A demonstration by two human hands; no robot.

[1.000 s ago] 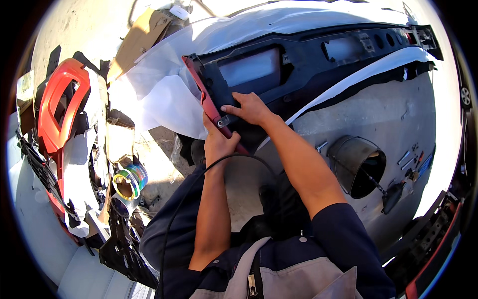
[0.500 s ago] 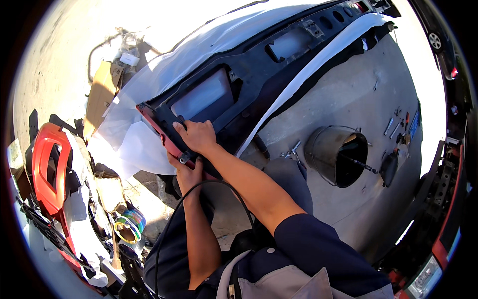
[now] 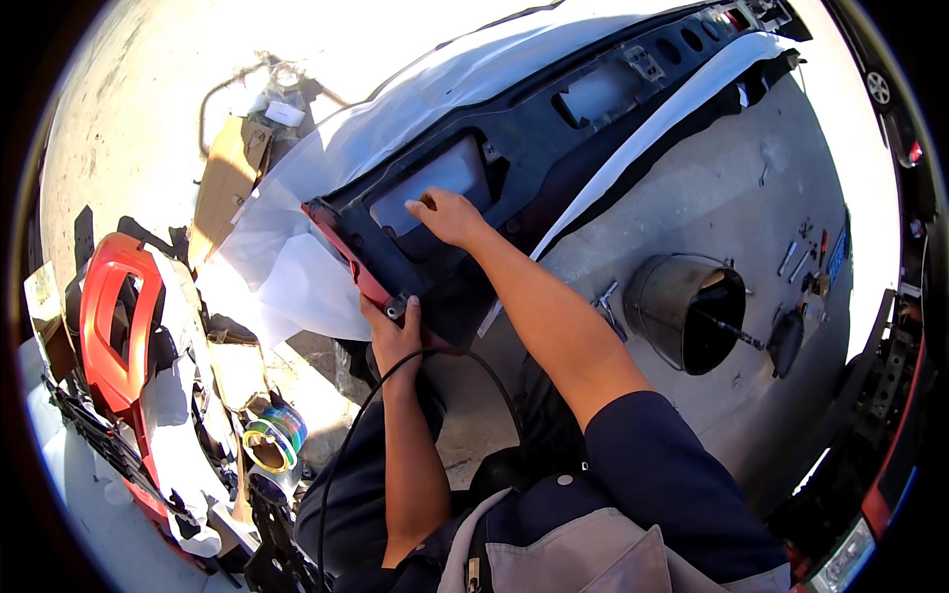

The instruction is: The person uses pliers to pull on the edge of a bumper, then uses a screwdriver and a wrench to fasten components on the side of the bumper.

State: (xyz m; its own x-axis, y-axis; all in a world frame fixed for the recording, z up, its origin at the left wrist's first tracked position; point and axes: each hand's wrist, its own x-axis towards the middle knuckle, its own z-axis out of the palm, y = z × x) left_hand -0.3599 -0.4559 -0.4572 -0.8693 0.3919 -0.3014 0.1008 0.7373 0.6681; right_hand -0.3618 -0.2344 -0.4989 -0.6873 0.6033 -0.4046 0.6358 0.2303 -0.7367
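Note:
A long car bumper (image 3: 425,259) lies across in front of me, its dark inner side up and its near end edged in red. My left hand (image 3: 397,341) grips that near corner, thumb and fingers around the red edge, beside a small round metal fitting (image 3: 394,308). My right hand (image 3: 447,217) is raised over the bumper's rectangular opening (image 3: 440,188). Its fingers are curled together; whether a small thing is between them I cannot make out. A black cable (image 3: 351,425) loops across my left wrist.
White foam sheeting (image 3: 297,282) lies under the bumper. To the right stands a dark metal bucket (image 3: 664,311), with several hand tools (image 3: 794,259) beyond it. At left are a red car part (image 3: 117,326), cardboard (image 3: 229,188) and a tape roll (image 3: 275,440).
My right hand has lifted off the bumper's near end and moved right and up, over the opening. My left hand still holds the corner. The whole view has shifted slightly.

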